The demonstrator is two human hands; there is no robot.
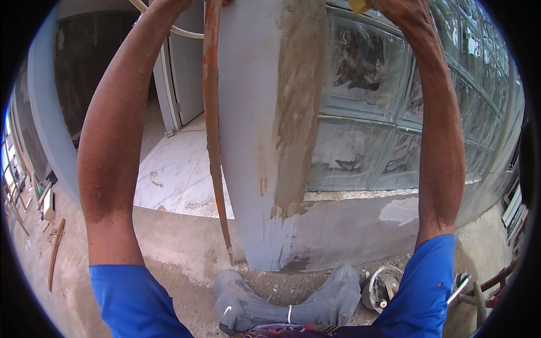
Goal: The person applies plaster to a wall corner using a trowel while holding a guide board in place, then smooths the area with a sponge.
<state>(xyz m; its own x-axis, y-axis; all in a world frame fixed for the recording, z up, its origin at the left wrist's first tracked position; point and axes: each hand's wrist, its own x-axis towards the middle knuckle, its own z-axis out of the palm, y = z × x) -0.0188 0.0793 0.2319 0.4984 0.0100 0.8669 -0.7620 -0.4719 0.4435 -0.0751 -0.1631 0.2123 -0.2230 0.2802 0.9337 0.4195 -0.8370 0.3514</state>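
Note:
My left hand (176, 3) is mostly cut off by the top edge. Skin shows on both sides of a long reddish-brown wooden batten (211, 96), so the hand seems closed around it. The batten stands along the left edge of a grey-blue wall pillar (248, 129), its lower end near the floor. A strip of wet brown mortar (298, 112) runs down the pillar beside the glass blocks (363, 73). Up at the top right, my right hand (403, 10) is closed on a yellow piece (359, 5) that looks like a sponge, partly out of view.
A bucket (383, 287) with mortar residue stands by my right knee. Left of the batten, a doorway opens onto a white tiled floor (180, 169) and a door (187, 73). A wooden stick (56, 253) lies at left; scrap pieces (514, 208) lean at far right.

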